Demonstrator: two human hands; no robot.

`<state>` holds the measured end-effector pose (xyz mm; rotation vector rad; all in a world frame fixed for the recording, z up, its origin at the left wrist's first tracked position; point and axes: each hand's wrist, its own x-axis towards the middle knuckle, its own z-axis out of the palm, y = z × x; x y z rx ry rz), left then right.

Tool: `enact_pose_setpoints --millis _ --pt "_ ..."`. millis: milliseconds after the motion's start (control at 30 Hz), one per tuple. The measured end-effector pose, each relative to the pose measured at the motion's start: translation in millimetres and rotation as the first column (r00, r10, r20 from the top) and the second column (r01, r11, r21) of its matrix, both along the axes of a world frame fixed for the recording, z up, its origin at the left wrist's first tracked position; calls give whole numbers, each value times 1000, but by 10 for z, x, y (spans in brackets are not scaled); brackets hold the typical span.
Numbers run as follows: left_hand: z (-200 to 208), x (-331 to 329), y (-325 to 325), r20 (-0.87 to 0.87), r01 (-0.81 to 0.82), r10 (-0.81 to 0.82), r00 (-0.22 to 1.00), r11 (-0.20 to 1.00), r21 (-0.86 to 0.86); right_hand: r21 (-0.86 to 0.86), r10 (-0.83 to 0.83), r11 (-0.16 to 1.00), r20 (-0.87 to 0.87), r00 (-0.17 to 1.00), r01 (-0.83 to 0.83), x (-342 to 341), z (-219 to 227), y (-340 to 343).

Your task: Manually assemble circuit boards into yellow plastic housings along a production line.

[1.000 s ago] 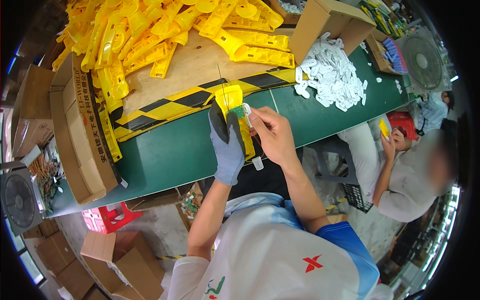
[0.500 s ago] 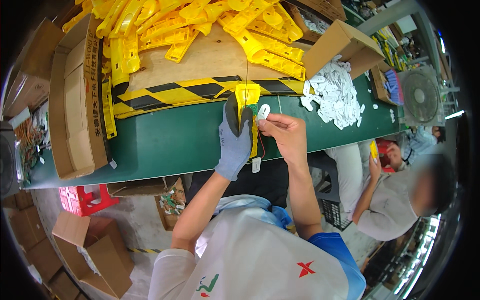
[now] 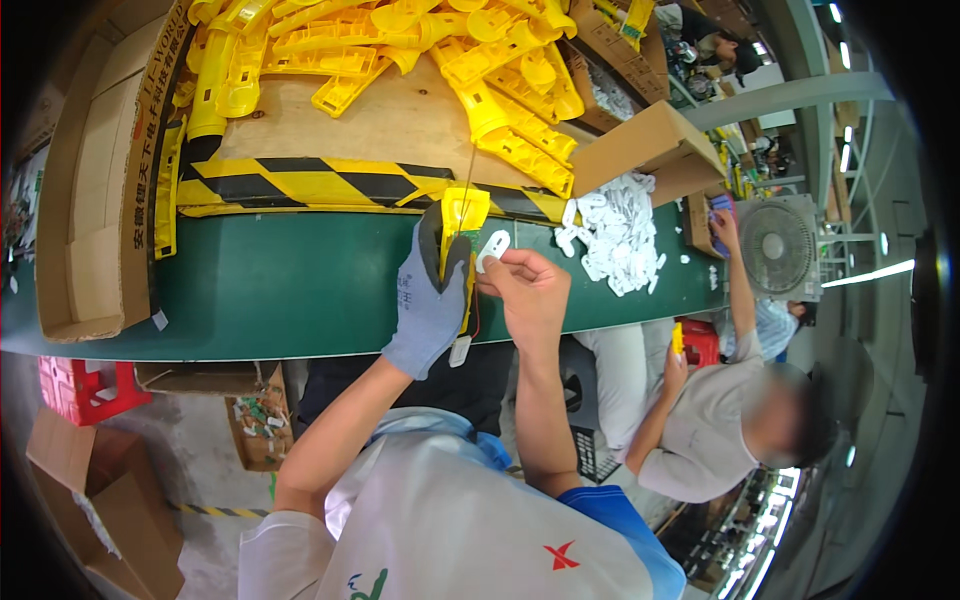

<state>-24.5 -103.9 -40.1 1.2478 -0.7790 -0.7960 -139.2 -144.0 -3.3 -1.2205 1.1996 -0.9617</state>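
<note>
My left hand (image 3: 425,305), in a grey-blue glove with dark fingers, is closed round a yellow plastic housing (image 3: 465,208) above the near edge of the green table. A bit of green circuit board shows beside the thumb. Below the hand a red wire shows, and a small white piece (image 3: 460,351) hangs near the table edge. Bare, my right hand (image 3: 532,298) pinches a small oval white plastic part (image 3: 494,248) between thumb and fingers, close to the housing's right side. The gloved fingers hide the housing's middle.
Yellow housings (image 3: 330,60) lie heaped on a wooden board behind a striped edge. White plastic parts (image 3: 615,240) spill from a tipped cardboard box (image 3: 650,150). A long carton (image 3: 100,200) stands left; a fan (image 3: 775,250) stands right, near a seated co-worker (image 3: 700,430).
The view has swung, so the scene sits further left. My hands keep the housing and white part in much the same pose. The co-worker's one hand now reaches to a purple bin.
</note>
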Motion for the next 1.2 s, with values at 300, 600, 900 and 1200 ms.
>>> enact_pose_setpoints --millis 300,600,900,1200 --pt "-25 -37 15 37 -3 3 999 1000 -17 -6 18 1000 -179 984 -20 -18 72 -9" --pt "244 42 34 -52 150 -143 988 973 177 -198 -15 968 -661 750 -155 87 263 -35" --pt "38 29 3 127 115 -107 986 992 -51 142 264 954 34 964 -266 -204 -102 -202" --pt "-65 8 -39 178 111 -109 978 994 3 25 267 960 198 943 -278 -120 -187 -114"
